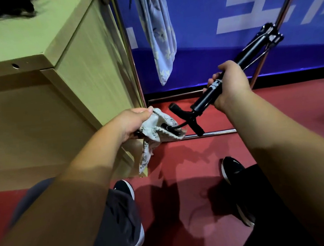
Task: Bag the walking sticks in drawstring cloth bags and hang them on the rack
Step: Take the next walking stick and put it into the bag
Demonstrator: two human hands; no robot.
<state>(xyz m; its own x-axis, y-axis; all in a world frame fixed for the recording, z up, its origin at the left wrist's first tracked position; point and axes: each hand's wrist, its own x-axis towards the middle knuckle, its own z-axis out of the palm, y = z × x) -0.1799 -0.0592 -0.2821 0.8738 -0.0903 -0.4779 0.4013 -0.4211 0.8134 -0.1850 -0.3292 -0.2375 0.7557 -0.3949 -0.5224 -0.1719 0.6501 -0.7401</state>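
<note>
**Inspector:** State of the left hand?

**Recorder:** The left hand (135, 123) is curled, with thumb and fingers pinching the gathered rim of a pale floral drawstring bag (158, 132). The rest of the bag hangs limp below the hand.

**Inspector:** And the right?

**Recorder:** The right hand (230, 83) is wrapped fully round the shaft of a black folded walking stick (201, 103), roughly at mid-length.

**Inspector:** How does the stick lie?

**Recorder:** It is tilted. The handle end is low, between the two hands and just beside the bag mouth. The far end rises up and away beyond the right hand. A black strap (179, 125) runs from the handle into the bag opening, but the handle itself is outside the bag.

**Inspector:** Surroundings?

**Recorder:** Above and beyond the left hand, a blue floral bag (159, 34) hangs beside the chrome rack upright (129, 53). Its hanging point is out of view. The rack base bar (216, 132) lies on the red floor (180, 160) beneath the stick handle. A light wooden cabinet (74, 71) stands left of the left hand. The person's dark shoes (124, 187) are below both hands.
</note>
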